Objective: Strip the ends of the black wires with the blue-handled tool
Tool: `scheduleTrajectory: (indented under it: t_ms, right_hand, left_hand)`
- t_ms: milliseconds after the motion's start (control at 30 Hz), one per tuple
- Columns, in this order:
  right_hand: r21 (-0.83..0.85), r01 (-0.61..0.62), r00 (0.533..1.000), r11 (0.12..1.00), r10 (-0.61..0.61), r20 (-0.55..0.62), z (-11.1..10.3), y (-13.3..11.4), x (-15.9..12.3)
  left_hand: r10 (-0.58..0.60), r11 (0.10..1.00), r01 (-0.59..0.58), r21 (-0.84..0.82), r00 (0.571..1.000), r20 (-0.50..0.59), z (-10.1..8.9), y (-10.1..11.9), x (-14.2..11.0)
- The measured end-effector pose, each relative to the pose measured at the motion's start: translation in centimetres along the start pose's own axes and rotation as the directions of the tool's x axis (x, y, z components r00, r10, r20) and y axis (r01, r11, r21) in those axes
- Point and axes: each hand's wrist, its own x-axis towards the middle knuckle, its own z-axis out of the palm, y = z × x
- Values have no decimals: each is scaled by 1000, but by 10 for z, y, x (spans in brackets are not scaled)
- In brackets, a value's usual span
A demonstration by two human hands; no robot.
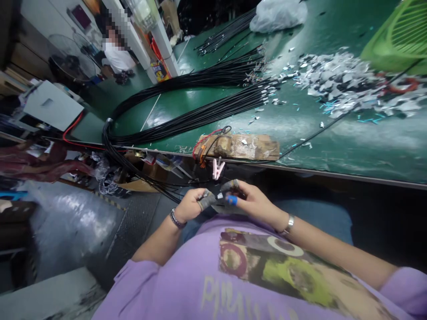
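Observation:
My left hand [196, 204], with grey-covered fingertips, is closed in a pinch on a black cable. A small silvery foil end [219, 195] sticks out past the fingertips towards the right. My right hand [253, 199] is just right of that end, its fingers curved and the thumb, wrapped in blue tape, apart from the forefinger. Whether the right fingers touch the foil is hard to make out. Several black cables [147, 178] run down from the table edge to my left hand. Above both hands a pink clothes peg [218, 169] hangs at the edge.
On the green table [333, 146] lie a bundle of black cables [187, 116], a wooden board [253, 146] with red and black wires, and foil scraps [340, 80]. A green basket [396, 35] and plastic bag [278, 15] stand behind. A person [116, 55] is at the far left.

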Motion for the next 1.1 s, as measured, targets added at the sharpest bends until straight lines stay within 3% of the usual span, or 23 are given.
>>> scheduleTrajectory:
  t_ms: [67,133,367,433,533,600,767,867,1000,1100]
  right_hand:
    - [-149,179,982,973,-185,-29,1,0,-2]
    - [-246,268,957,931,-286,-40,4,3,-2]
    - [-325,229,960,918,-268,-80,8,10,-3]
    - [-384,293,932,876,-351,-89,5,8,-4]
    - [-450,429,879,783,-476,9,2,5,-5]
    - [-466,433,882,771,-469,43,2,6,-5]
    - [-457,307,932,835,-362,-34,5,9,-5]
    - [-490,365,895,792,-443,-48,3,6,-6]
    - [-500,520,828,693,-553,94,0,2,-6]
    - [-479,463,868,746,-491,74,1,3,-7]
  left_hand:
    - [-34,999,34,-27,999,11,-1,2,-1]
    - [-85,995,87,-46,996,35,0,3,-1]
    - [-159,986,158,-59,987,-12,5,1,0]
    - [-160,986,159,-54,987,-16,5,1,0]
    - [-160,986,161,-39,987,23,4,1,1]
    - [-166,985,169,-37,985,54,4,0,1]
    - [-154,987,155,-33,988,16,5,0,0]
    - [-126,992,126,-21,992,-5,6,-2,0]
    - [-94,995,94,-19,995,43,6,-3,1]
    - [-74,997,75,-16,995,61,6,-5,1]
